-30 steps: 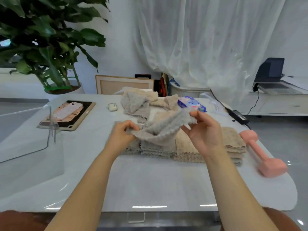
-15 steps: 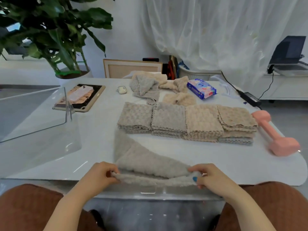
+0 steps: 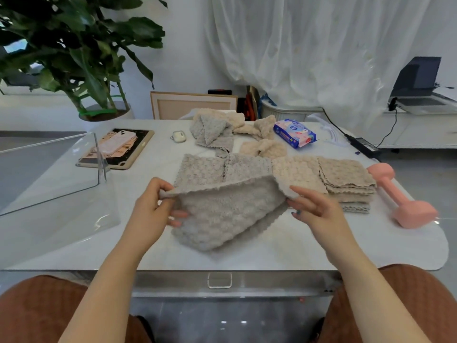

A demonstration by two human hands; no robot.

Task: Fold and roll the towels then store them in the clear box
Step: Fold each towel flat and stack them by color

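The left hand (image 3: 153, 211) and right hand (image 3: 319, 214) are each pinching an upper corner of the grey, bubbly, scallop-edged towel (image 3: 222, 219), which is sagging doubled over the table's (image 3: 296, 253) 6 o'clock edge, with the clear box (image 3: 49, 184) standing at its 9 o'clock and folded stacks (image 3: 296, 174) lying at 12 o'clock.

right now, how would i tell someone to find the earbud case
On the white table, look to the far side, between the tablet and the heap of unfolded towels. The earbud case lies there alone: small, rounded, pale and hard-shelled, unlike the fluffy cloths beside it.
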